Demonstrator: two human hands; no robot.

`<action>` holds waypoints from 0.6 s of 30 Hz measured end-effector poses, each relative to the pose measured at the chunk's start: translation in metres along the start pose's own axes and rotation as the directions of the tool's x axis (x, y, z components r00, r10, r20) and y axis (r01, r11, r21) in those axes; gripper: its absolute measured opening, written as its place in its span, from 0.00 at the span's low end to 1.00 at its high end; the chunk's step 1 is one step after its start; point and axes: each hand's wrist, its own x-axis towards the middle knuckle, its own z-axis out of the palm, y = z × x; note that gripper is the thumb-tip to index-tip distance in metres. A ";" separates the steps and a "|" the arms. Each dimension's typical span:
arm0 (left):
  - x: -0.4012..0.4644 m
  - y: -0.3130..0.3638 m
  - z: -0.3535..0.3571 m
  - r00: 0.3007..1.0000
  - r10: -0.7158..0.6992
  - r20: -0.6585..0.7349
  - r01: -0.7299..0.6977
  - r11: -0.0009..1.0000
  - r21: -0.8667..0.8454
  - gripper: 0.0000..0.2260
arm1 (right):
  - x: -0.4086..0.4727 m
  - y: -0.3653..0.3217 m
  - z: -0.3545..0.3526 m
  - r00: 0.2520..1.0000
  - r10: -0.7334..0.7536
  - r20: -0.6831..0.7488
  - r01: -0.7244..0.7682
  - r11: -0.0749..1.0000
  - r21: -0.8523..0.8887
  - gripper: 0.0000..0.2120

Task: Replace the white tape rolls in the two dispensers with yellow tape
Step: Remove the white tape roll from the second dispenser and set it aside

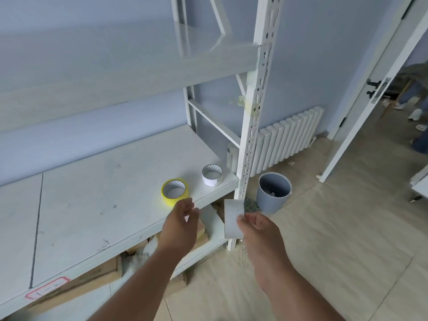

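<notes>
A yellow tape roll (174, 192) lies flat near the front right corner of the white shelf (97, 205). A white tape roll (212, 175) lies flat behind it, close to the shelf's right edge. My left hand (183, 220) hovers just in front of the yellow roll, fingers apart, holding nothing. My right hand (257, 230) is off the shelf's right end and pinches a flat white strip of tape (233, 218) that stands upright in front of the shelf post. No dispenser is in view.
A perforated white shelf post (251, 140) rises at the shelf's right corner. A grey bin (274, 193) stands on the floor beside it, a white radiator (289, 137) behind. Cardboard boxes (97, 276) sit under the shelf. An open door (370, 89) is at right, with a person's legs beyond.
</notes>
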 end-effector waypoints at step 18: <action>0.177 -0.068 0.001 0.998 -0.028 0.062 -0.022 0.722 0.692 0.12 | 0.146 -0.022 0.078 0.984 -0.018 0.179 0.071 0.952 -0.297 0.04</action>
